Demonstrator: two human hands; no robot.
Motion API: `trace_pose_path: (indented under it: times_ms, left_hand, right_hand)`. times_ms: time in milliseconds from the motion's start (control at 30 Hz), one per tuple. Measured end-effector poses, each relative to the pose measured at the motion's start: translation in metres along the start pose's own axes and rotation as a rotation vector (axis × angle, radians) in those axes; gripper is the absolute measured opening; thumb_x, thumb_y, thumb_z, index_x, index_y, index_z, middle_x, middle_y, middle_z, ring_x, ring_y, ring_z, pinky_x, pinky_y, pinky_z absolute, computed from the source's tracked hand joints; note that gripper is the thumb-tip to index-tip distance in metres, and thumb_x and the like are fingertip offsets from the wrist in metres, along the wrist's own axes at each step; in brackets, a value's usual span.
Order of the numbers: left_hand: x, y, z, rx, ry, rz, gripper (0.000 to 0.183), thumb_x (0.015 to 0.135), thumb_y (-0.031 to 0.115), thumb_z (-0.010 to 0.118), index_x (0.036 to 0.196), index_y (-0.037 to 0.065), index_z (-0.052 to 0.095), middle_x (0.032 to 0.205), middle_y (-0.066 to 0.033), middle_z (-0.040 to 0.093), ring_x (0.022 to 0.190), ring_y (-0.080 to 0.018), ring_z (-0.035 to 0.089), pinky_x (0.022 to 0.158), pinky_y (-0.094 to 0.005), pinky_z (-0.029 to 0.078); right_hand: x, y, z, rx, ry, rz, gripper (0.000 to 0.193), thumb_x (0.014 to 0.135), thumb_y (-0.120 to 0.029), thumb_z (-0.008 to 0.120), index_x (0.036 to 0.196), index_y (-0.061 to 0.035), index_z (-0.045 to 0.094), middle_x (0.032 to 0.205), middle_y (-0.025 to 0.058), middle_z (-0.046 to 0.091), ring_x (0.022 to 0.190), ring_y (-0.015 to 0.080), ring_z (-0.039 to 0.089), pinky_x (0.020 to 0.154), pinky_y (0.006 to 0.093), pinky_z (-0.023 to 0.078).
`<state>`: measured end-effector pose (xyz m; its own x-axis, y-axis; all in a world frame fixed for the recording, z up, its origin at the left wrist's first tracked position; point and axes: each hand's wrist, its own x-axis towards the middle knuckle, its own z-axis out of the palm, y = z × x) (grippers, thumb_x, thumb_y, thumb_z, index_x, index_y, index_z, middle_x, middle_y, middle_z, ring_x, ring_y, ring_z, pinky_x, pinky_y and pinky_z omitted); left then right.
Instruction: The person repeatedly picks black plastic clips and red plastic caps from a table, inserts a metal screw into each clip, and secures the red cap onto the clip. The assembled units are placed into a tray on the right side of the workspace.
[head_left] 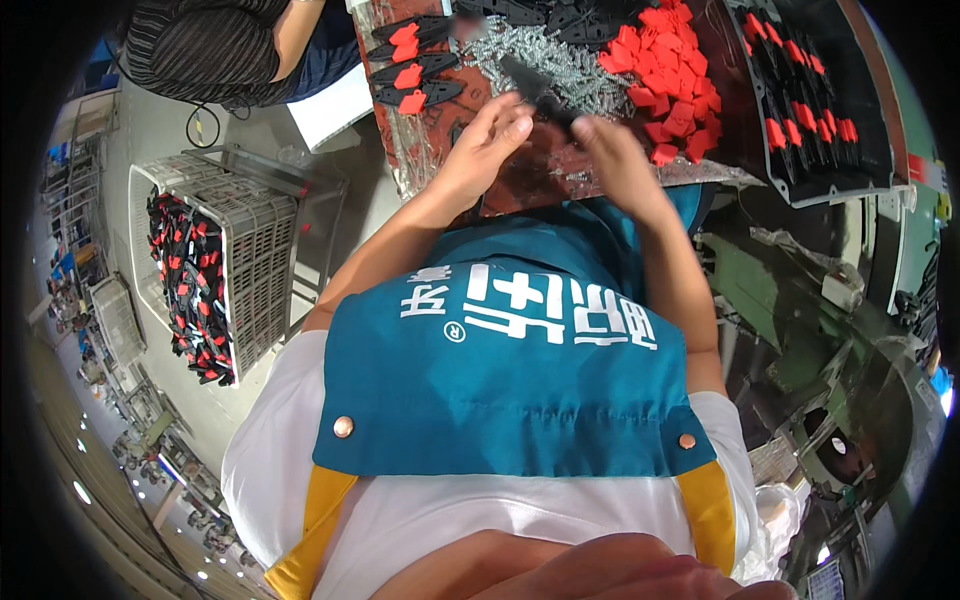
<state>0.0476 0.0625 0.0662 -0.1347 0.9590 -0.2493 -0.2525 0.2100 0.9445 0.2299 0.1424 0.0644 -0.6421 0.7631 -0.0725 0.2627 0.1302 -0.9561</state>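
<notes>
Crowded table (pixel 560 185) carries a heap of metal screws (pixel 560 60) and loose red clips (pixel 665 55). Left hand (pixel 490 140) and right hand (pixel 610 150), fingers curled, pinch one black handle piece (pixel 535 88) between them, over the screws. Wire basket (pixel 250 250) stands left.

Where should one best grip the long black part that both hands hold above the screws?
Probably at its two ends. The black part is narrow and lies slanted over the screws, so the left hand takes the lower end from the left and the right hand the other from the right.
</notes>
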Motion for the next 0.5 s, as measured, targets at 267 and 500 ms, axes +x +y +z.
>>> trace_pose_path:
  times_ms: [267,500]
  left_hand:
    - [0.003,-0.011,-0.012,-0.033,0.119,-0.238,0.014,0.093,0.022,0.059,0.103,0.012,0.058,0.097,0.0049,0.059,0.088,-0.0046,0.054,0.073,-0.0201,0.041]
    - [-0.008,-0.006,-0.005,-0.156,0.032,-0.111,0.014,0.092,0.018,0.061,0.104,0.011,0.058,0.099,0.0038,0.06,0.091,-0.0065,0.056,0.076,-0.0228,0.045]
  right_hand:
    - [-0.03,0.04,-0.013,-0.732,0.394,-0.049,0.008,0.079,-0.011,0.064,0.086,-0.0057,0.064,0.082,0.0126,0.06,0.081,0.0335,0.053,0.074,0.0417,0.044]
    - [-0.01,0.039,-0.006,-0.845,0.273,-0.142,0.011,0.075,-0.011,0.067,0.084,-0.0068,0.063,0.084,0.0102,0.059,0.083,0.031,0.054,0.072,0.0417,0.045]
